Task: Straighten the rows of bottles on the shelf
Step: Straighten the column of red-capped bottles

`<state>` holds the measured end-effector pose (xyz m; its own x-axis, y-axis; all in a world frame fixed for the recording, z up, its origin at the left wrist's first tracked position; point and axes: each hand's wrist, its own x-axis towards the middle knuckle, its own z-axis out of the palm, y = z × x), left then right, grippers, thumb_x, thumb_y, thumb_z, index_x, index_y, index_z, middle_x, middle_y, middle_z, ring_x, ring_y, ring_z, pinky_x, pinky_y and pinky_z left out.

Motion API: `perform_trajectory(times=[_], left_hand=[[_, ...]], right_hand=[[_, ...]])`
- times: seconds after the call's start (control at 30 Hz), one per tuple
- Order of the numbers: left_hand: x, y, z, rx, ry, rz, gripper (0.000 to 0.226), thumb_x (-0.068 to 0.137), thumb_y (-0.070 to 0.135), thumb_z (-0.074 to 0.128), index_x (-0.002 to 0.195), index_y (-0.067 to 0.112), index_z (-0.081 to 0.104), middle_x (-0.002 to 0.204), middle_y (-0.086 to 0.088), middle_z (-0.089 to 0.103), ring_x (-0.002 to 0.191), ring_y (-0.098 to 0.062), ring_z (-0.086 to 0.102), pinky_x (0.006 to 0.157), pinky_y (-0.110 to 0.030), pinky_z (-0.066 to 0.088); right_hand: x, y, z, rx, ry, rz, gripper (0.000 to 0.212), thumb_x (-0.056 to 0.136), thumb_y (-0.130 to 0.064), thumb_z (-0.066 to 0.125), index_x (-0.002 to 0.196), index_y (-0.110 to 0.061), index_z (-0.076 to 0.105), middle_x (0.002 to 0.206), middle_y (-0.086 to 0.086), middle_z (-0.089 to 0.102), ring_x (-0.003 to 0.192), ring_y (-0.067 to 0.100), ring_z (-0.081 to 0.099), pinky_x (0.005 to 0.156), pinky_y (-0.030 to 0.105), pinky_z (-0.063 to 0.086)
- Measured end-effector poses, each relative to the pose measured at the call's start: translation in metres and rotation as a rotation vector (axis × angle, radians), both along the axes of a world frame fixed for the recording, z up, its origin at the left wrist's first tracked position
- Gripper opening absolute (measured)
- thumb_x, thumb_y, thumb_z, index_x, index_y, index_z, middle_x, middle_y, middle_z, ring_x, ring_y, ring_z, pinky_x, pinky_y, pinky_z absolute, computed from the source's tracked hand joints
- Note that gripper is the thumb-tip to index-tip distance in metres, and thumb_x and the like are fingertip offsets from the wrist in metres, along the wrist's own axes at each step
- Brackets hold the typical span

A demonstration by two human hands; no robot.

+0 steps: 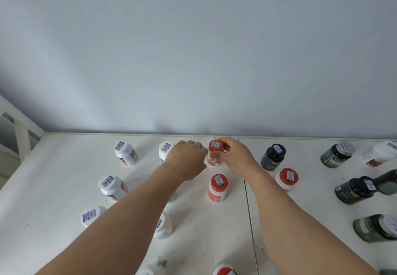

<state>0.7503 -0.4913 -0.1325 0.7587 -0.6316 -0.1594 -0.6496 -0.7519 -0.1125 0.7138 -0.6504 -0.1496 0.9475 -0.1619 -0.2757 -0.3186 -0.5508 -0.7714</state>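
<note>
at the back of the white shelf (64,188), close to the pale grey wall (193,49), a round red-capped bottle (215,153) stands upright with a square code sticker on its flat lid. the right hand (235,156) wraps it from the right, fingers (219,156) curled round the cap and neck. the left hand (187,158) comes in from the left, knuckles up; whether its curled fingers touch the bottle i cannot tell. just behind that hand stands a white-capped bottle (165,151). nearer the front, another red-capped bottle (217,188) stands in line with the held one, and a third (286,179) sits to its right. smooth white plastic bottles (125,153) form a column at left; dark glossy bottles (272,156) stand scattered at right.
</note>
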Motion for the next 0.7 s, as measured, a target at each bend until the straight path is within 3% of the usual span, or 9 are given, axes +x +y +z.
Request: perform_trajectory(times=[0.2,0.3,0.4,0.7], left_hand=[[-0.010,-0.001,0.010,-0.021,-0.042,0.016,0.034,0.095,0.040,0.049,0.121,0.020,0.059,0.114,0.000,0.063,0.106,-0.023,0.059,0.089,-0.038,0.047],[-0.018,0.000,0.019,-0.034,-0.092,0.026,0.030,0.095,0.036,0.048,0.118,0.020,0.060,0.112,0.000,0.064,0.104,-0.023,0.059,0.084,-0.036,0.046],[-0.029,0.003,0.029,-0.043,-0.154,0.018,0.026,0.094,0.032,0.049,0.114,0.021,0.061,0.109,0.001,0.064,0.102,-0.023,0.060,0.081,-0.035,0.047],[-0.079,0.013,0.058,-0.149,-0.225,-0.055,0.025,0.093,0.033,0.050,0.114,0.022,0.060,0.106,0.003,0.065,0.095,-0.022,0.061,0.079,-0.035,0.048]], right_hand=[[-0.010,0.002,0.016,-0.203,-0.117,0.022,0.054,0.090,-0.040,0.064,0.139,-0.025,0.047,0.144,-0.002,0.048,0.128,0.023,0.049,0.104,0.035,0.040],[-0.015,-0.001,0.027,-0.349,-0.186,0.094,0.038,0.094,-0.038,0.058,0.129,-0.024,0.057,0.135,-0.003,0.057,0.117,0.019,0.056,0.090,0.025,0.041],[-0.024,-0.001,0.040,-0.456,-0.210,0.170,0.034,0.095,-0.037,0.056,0.125,-0.023,0.062,0.128,-0.003,0.061,0.111,0.019,0.059,0.083,0.024,0.040],[-0.090,0.016,0.079,-0.563,-0.224,0.187,0.037,0.097,-0.038,0.053,0.130,-0.022,0.059,0.132,-0.001,0.059,0.117,0.022,0.056,0.093,0.033,0.044]])
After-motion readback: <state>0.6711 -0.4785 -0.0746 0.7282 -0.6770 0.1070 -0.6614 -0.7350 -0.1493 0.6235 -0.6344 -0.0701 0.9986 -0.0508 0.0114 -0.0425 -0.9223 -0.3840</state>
